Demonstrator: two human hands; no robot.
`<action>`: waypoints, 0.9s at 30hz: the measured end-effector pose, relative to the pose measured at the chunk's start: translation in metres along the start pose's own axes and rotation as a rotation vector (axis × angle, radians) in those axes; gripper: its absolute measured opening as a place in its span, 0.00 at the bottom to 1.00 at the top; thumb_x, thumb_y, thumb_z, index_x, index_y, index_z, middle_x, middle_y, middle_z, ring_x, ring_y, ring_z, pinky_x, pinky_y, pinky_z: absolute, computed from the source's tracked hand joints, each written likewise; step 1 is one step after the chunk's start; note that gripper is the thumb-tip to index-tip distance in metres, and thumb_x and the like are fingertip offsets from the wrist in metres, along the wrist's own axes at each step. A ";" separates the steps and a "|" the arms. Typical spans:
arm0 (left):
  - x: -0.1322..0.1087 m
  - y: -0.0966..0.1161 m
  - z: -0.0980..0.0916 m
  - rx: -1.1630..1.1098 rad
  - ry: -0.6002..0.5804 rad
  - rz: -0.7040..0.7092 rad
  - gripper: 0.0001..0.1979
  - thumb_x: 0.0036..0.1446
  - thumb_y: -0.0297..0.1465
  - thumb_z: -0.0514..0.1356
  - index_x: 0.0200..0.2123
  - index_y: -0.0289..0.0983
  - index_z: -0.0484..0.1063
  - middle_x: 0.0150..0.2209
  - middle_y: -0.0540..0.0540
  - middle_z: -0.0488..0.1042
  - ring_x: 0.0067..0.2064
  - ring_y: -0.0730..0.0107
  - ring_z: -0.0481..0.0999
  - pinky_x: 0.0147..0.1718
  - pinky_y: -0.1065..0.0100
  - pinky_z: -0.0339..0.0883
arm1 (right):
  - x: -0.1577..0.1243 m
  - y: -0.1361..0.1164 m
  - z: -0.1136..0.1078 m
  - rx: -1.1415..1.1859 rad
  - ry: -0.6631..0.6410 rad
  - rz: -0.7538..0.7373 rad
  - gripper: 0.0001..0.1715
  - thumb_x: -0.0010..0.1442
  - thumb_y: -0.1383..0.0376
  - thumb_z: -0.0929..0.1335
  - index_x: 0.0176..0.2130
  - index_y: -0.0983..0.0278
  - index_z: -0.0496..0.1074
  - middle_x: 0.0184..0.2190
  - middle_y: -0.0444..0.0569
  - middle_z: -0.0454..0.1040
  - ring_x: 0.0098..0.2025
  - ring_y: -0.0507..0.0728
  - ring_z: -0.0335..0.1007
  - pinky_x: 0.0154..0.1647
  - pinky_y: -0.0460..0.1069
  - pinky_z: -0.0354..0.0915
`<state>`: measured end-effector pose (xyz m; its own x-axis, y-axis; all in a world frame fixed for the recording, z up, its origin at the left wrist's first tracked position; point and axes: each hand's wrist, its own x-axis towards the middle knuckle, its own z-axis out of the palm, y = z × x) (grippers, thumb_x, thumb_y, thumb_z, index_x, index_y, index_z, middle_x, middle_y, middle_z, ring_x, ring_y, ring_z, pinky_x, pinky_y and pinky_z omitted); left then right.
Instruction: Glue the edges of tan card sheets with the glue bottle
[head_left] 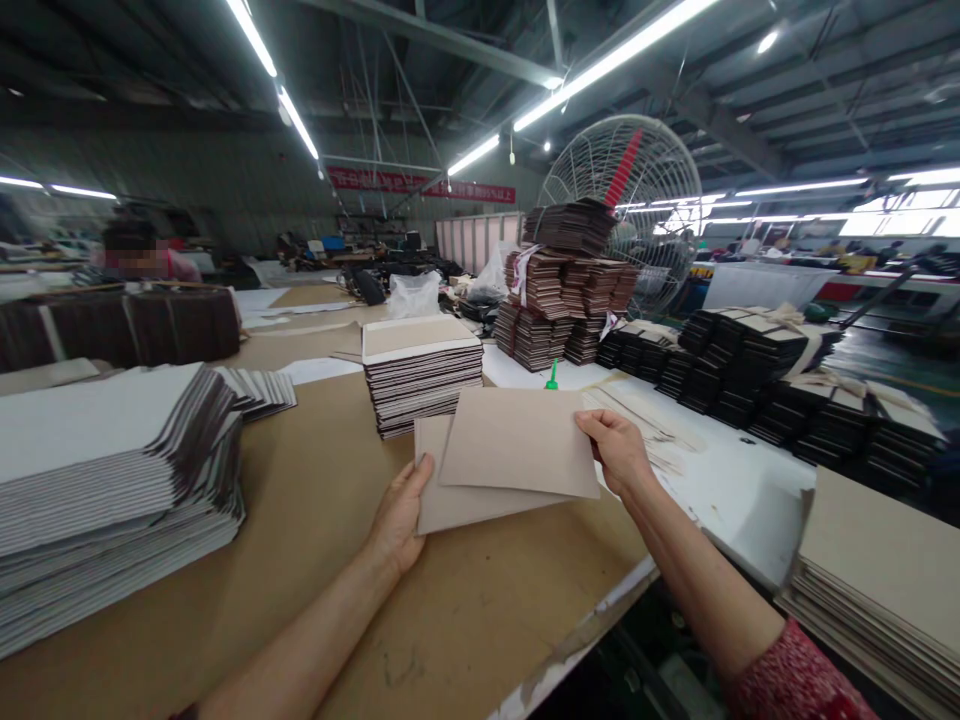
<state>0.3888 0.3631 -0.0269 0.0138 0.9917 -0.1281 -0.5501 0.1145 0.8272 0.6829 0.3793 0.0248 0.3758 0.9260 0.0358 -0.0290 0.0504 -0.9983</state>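
My left hand (400,517) grips the lower left corner of a grey-brown cardboard sheet (457,500), held above the brown table (315,520). My right hand (616,447) pinches the right edge of a second cardboard sheet (517,440) that lies over the first, tilted slightly. Both sheets are flat, plain and overlap in front of me. A stack of similar board pieces with a tan top (421,370) stands just behind them.
A tall stack of white-topped boards (105,490) fills the left side. Dark bundled stacks (570,290) and black stacks (750,360) sit at the back right, by a large fan (637,170). More tan sheets (885,570) lie at the right. A person (142,250) works far left.
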 end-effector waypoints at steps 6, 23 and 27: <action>-0.007 0.000 0.005 0.019 0.002 -0.021 0.15 0.56 0.34 0.65 0.45 0.34 0.73 0.38 0.39 0.80 0.37 0.59 0.81 0.38 0.63 0.75 | -0.009 0.004 -0.005 -0.019 0.076 -0.041 0.12 0.63 0.60 0.68 0.34 0.68 0.70 0.26 0.40 0.68 0.23 0.47 0.63 0.23 0.43 0.63; -0.017 -0.004 0.009 0.126 0.013 -0.069 0.13 0.56 0.34 0.65 0.44 0.35 0.73 0.36 0.42 0.80 0.36 0.62 0.80 0.36 0.66 0.74 | -0.035 -0.023 -0.058 0.023 0.460 -0.115 0.18 0.49 0.52 0.72 0.32 0.63 0.73 0.24 0.42 0.71 0.23 0.51 0.63 0.22 0.46 0.60; -0.031 -0.006 0.016 0.202 0.009 -0.069 0.16 0.55 0.37 0.65 0.44 0.35 0.72 0.36 0.42 0.80 0.36 0.60 0.80 0.32 0.67 0.74 | -0.044 -0.014 -0.064 0.002 0.387 -0.023 0.19 0.47 0.50 0.73 0.31 0.63 0.73 0.22 0.43 0.71 0.22 0.53 0.64 0.20 0.46 0.60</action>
<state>0.4052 0.3331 -0.0197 0.0378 0.9806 -0.1923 -0.3697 0.1925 0.9090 0.7262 0.3142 0.0339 0.6983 0.7149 0.0375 -0.0187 0.0706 -0.9973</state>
